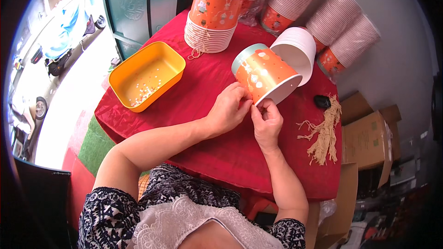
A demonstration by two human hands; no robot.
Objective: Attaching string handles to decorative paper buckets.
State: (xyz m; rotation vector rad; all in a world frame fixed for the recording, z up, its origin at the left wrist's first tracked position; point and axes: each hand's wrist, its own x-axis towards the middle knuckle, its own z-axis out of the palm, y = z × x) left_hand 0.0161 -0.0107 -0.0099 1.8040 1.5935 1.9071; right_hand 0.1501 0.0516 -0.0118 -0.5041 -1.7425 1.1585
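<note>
Head view: my left hand (227,109) and right hand (266,121) meet at the lower rim of an orange paper cup (264,74) lying on its side on the red counter (221,147). Fingers of both pinched shut on the rim edge. White cup stack (296,48) just behind it, yellow tray (146,74) to the left, string bundle (325,131) to the right.

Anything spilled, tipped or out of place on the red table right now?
Nothing looks damaged. Small pale bits lie scattered in the yellow tray, but stay inside it. The orange paper cup lies tilted because the left hand and right hand hold it by its rim. A loose bundle of beige strings sprawls near the table's right edge.
</note>
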